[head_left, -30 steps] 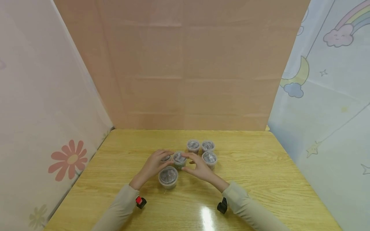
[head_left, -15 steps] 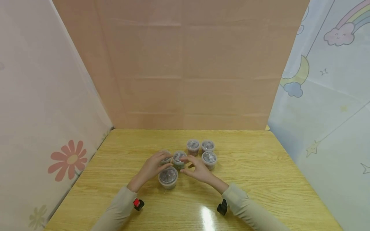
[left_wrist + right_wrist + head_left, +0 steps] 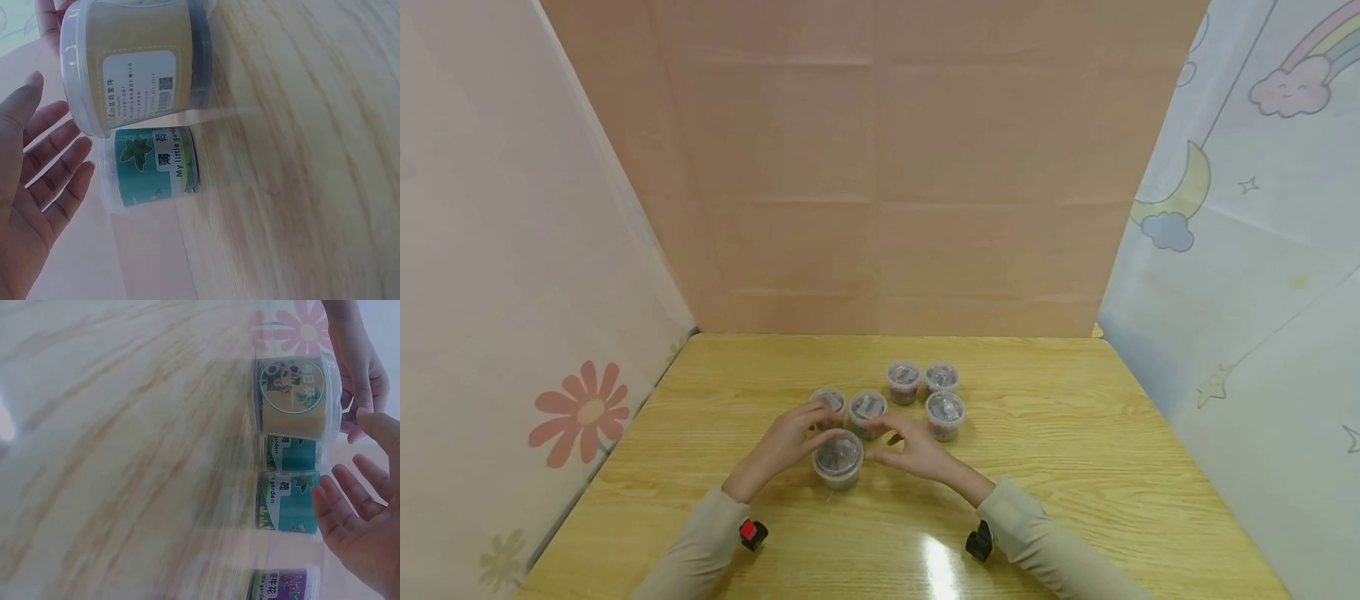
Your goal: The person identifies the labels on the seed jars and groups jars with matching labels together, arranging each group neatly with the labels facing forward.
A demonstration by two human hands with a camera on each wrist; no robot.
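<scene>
A larger clear-lidded tub point(image 3: 837, 467) with a tan label stands nearest the person. My left hand point(image 3: 790, 439) is at its left, fingers spread and gently bent, the thumb close to the rim. Opposite it, my right hand point(image 3: 917, 450) is loosely curved with the thumb near the lid's right edge. Just behind the tub stand two smaller cups, a left cup point(image 3: 828, 400) and a right cup point(image 3: 868, 406). A teal label with a leaf shows on one cup point(image 3: 156, 165) in the left wrist view. Neither hand grips anything.
Three more lidded cups stand to the back right: one cup point(image 3: 903, 380), a second point(image 3: 942, 377) and a nearer one point(image 3: 945, 412). A purple-labelled cup point(image 3: 287, 584) shows in the right wrist view. Beyond the wooden table point(image 3: 1075, 450) hangs a pinkish-tan backdrop point(image 3: 880, 167).
Both hands have drawn back from around the two small cups toward the larger tub in front. The left small cup is less covered by the left hand. The cups stand about where they were.
</scene>
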